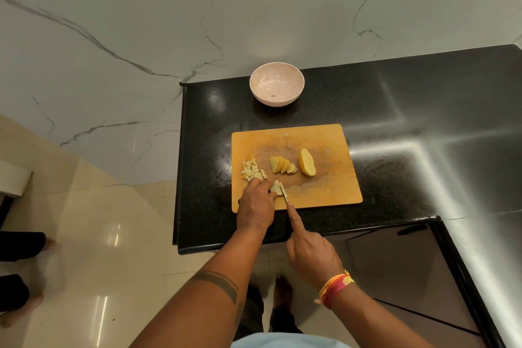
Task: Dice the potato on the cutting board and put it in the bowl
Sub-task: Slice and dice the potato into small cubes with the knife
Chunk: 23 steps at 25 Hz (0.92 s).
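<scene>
A wooden cutting board (324,195) lies on the black counter. On its left side sits a pile of diced potato (252,171). A fan of potato slices (282,165) lies mid-board, and a potato half (307,162) rests to their right. My left hand (255,206) presses down a small stack of potato slices (275,188) near the board's front edge. My right hand (310,251) grips a knife (284,193), forefinger along its spine, with the blade set against that stack. A pale pink bowl (276,85) stands behind the board, nearly empty.
The black granite counter (395,127) extends to the right and wraps around a corner. Its left edge drops off to a tiled floor (99,220). A marble wall rises behind. Another person's feet show at the far left (22,246).
</scene>
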Each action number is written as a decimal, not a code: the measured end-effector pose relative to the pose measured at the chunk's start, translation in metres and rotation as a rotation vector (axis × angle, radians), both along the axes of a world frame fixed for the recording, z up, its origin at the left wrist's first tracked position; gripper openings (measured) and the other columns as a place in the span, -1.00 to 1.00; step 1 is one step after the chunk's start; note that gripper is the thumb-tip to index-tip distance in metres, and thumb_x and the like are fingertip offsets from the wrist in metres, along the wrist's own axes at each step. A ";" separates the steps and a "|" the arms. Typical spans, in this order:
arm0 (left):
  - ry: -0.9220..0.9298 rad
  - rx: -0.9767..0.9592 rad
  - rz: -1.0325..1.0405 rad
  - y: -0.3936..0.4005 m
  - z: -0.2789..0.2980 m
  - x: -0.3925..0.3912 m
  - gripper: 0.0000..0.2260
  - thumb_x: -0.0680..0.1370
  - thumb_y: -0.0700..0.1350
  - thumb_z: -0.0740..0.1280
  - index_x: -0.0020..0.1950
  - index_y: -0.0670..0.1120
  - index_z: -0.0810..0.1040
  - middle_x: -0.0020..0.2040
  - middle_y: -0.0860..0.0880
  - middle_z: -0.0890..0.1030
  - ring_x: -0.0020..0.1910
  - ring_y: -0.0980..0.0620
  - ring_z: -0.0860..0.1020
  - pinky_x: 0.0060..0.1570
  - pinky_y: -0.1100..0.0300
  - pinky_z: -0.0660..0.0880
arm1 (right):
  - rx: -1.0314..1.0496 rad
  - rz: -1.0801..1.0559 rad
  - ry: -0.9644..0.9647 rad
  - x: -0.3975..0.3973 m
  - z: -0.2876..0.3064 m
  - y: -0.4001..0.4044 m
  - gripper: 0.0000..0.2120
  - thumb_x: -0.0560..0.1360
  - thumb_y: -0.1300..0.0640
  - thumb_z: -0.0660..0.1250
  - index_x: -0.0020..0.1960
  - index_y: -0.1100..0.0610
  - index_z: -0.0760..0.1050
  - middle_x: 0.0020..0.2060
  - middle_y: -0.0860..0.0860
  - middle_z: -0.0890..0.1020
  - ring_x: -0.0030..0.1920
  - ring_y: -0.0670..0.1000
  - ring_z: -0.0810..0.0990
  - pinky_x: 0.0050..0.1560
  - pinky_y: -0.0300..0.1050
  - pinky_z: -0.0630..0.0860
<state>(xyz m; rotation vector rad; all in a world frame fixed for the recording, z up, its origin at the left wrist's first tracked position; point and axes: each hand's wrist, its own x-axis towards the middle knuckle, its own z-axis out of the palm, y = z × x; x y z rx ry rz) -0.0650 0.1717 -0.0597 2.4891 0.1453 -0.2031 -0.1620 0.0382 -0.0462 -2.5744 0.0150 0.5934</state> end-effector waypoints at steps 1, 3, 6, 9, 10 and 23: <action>0.000 -0.003 0.007 0.000 0.000 0.000 -0.70 0.64 -0.12 0.34 0.38 0.00 0.57 0.22 0.03 0.51 0.17 0.03 0.53 0.17 0.16 0.51 | 0.002 -0.002 -0.006 0.007 0.000 0.003 -0.22 0.62 0.05 0.09 0.60 -0.21 -0.39 -0.33 0.00 0.58 -0.37 0.06 0.56 -0.25 0.08 0.58; 0.001 -0.007 0.017 0.000 0.001 -0.001 -0.71 0.63 -0.12 0.34 0.36 0.01 0.57 0.21 0.03 0.52 0.15 0.02 0.54 0.14 0.12 0.53 | -0.010 0.009 0.006 0.020 0.000 0.008 -0.25 0.62 0.05 0.09 0.62 -0.16 -0.33 -0.33 0.03 0.57 -0.38 0.06 0.54 -0.28 0.05 0.55; -0.006 -0.007 0.019 0.000 0.001 0.000 -0.73 0.63 -0.13 0.33 0.33 0.00 0.59 0.18 0.01 0.52 0.11 0.01 0.54 0.11 0.09 0.54 | -0.031 0.040 0.018 0.034 0.000 0.013 -0.26 0.62 0.06 0.09 0.64 -0.14 -0.29 -0.33 0.04 0.54 -0.38 0.06 0.51 -0.33 0.00 0.46; -0.006 -0.007 0.017 -0.001 0.002 0.000 -0.75 0.64 -0.13 0.33 0.31 0.00 0.59 0.16 0.01 0.52 0.08 0.01 0.55 0.08 0.10 0.55 | -0.044 0.050 0.016 0.037 0.000 0.016 -0.26 0.63 0.06 0.09 0.64 -0.12 -0.28 -0.33 0.04 0.53 -0.37 0.07 0.51 -0.34 -0.01 0.45; -0.002 0.002 0.019 -0.001 0.001 0.000 -0.74 0.64 -0.12 0.33 0.32 0.00 0.59 0.17 0.01 0.51 0.09 0.01 0.55 0.08 0.10 0.56 | -0.044 0.054 0.020 0.035 -0.001 0.015 -0.26 0.63 0.06 0.08 0.64 -0.12 -0.30 -0.32 0.05 0.54 -0.37 0.07 0.52 -0.33 0.00 0.47; -0.003 -0.024 0.080 0.003 -0.003 0.002 -0.74 0.62 -0.14 0.37 0.30 0.01 0.61 0.20 0.04 0.59 0.15 0.08 0.55 0.06 0.33 0.38 | -0.001 0.031 -0.004 0.008 -0.002 0.004 -0.22 0.63 0.04 0.08 0.60 -0.17 -0.41 -0.33 -0.01 0.56 -0.37 0.06 0.55 -0.27 0.04 0.55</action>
